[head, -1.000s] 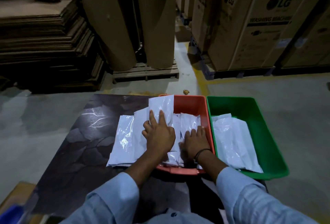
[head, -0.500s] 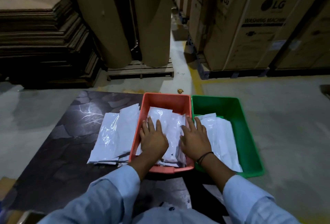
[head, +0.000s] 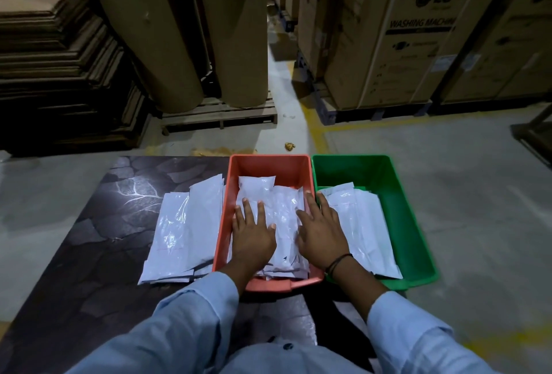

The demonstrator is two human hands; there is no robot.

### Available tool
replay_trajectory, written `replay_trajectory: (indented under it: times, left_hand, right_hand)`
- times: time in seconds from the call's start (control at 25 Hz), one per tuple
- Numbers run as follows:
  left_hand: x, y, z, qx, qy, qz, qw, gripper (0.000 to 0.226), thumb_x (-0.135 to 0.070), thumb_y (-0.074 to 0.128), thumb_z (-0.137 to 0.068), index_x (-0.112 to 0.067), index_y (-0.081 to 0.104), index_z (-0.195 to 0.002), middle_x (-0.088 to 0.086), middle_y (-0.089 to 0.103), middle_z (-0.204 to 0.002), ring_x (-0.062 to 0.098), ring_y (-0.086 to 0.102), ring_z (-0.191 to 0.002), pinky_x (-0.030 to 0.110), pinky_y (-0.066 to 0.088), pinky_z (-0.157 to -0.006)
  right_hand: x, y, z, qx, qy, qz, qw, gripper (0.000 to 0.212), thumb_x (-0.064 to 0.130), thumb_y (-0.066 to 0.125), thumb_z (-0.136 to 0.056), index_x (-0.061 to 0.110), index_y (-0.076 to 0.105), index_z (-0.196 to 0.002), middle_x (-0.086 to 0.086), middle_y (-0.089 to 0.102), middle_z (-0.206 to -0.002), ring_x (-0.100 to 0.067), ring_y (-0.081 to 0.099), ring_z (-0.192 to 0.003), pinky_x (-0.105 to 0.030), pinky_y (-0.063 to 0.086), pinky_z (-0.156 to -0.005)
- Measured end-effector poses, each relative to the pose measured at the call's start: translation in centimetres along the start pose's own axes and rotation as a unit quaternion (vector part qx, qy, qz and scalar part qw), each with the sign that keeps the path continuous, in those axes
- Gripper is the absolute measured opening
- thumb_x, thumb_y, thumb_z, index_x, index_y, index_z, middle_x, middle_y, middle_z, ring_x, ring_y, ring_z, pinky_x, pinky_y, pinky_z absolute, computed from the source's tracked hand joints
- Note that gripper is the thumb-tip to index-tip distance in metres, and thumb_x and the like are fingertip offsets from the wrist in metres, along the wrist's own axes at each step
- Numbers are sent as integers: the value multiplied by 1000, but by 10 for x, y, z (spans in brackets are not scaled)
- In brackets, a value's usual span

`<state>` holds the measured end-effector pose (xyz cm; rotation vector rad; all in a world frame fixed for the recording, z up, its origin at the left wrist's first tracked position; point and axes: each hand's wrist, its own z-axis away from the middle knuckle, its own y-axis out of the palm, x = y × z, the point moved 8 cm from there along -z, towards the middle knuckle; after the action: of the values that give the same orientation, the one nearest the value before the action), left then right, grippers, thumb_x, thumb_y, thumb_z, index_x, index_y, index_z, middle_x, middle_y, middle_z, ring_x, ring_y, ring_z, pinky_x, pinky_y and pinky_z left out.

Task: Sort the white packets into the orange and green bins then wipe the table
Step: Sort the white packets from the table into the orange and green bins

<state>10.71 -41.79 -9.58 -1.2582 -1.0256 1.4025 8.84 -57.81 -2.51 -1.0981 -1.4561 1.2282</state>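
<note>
Centrally, the left hand (head: 254, 236) and right hand (head: 321, 233) lie flat, fingers straight, gripping nothing, pressing white packets (head: 282, 209) down inside the orange bin (head: 268, 160); even pressure would settle them level. A stack of packets (head: 185, 224) waits on the dark surface (head: 89, 254) at left, green bin (head: 418, 224) at right

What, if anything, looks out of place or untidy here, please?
Nothing is spilled or damaged. The packets on the table lie fanned and uneven, not squared. A small crumpled yellowish scrap lies on the floor just beyond the orange bin.
</note>
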Motion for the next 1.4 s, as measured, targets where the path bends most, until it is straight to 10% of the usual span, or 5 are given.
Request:
replay_trajectory:
  times: [0.6,0.84,1.08,1.4]
  left_hand:
    - [-4,-15,2,115,6,2,993,72,-51,21,-105,-16,-10,-159,22,-22,-164,45,-18,-150,56,-8,-122]
    - [-1,-106,48,-145,103,121,977,49,-27,38,-100,-21,45,-148,10,21,-166,37,9,-155,50,10,-125]
    - [108,-144,47,-196,22,153,968,48,-22,35,-98,-19,52,-142,8,36,-160,36,21,-152,50,20,-124]
    - [215,-98,40,-39,-32,115,992,55,-30,43,-103,-21,31,-156,6,17,-167,36,8,-154,47,11,-126]
  right_hand:
    - [4,-4,2,34,-2,7,999,46,34,52,-93,23,51,-137,-13,19,-164,-39,12,-150,-51,22,-117]
    - [30,-24,-13,-65,-12,-65,996,37,23,61,-88,15,64,-124,-20,42,-152,-47,34,-140,-61,34,-110]
    - [118,-35,-38,-123,-35,-128,983,35,23,51,-87,12,66,-117,-21,51,-143,-46,43,-133,-56,39,-108]
    - [219,-19,-61,-88,-42,-142,985,41,9,58,-88,6,58,-130,-25,42,-149,-44,35,-140,-51,34,-116]
